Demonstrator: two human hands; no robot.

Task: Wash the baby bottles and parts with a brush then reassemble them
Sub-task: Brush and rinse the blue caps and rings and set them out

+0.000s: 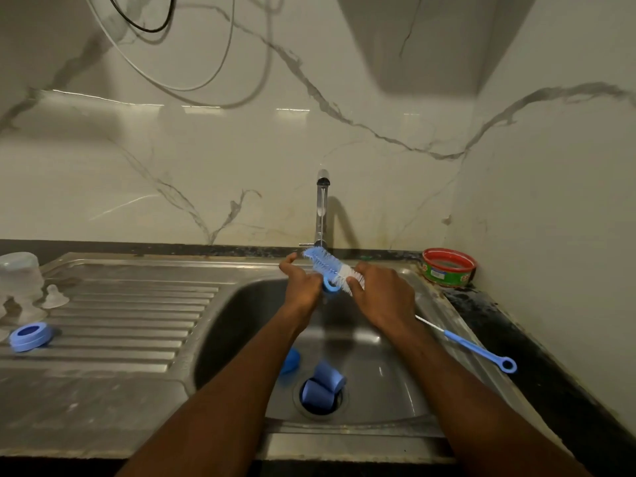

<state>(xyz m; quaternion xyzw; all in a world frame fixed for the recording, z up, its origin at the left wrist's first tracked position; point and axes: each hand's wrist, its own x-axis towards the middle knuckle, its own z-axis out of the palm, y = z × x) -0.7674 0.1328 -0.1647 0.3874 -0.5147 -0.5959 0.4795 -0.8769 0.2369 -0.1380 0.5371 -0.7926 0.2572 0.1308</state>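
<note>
Over the sink basin (395,383) I hold both hands up under the tap (321,215). My left hand (301,287) has its fingers curled around a blue ring (331,285), gripping it at the near end of the brush head. My right hand (382,294) is closed over the bottle brush (330,266), fingers wrapped on its white bristle part, and the blue bristles stick out to the far left, passing through the ring. The brush's long blue handle (481,351) runs out to the right from under my right wrist and lies across the sink's right rim.

Down in the basin, two blue caps (325,380) sit on the drain, touching each other, with another blue piece (290,360) just to their left, partly hidden by my left forearm.

On the draining board (137,321) to the left lies a blue screw ring (30,336). Farther left stand a clear bottle (20,270) upside down and a clear teat (55,297) beside it.

At the far right corner of the table sits a red and green tub (449,267), close to the wall.
</note>
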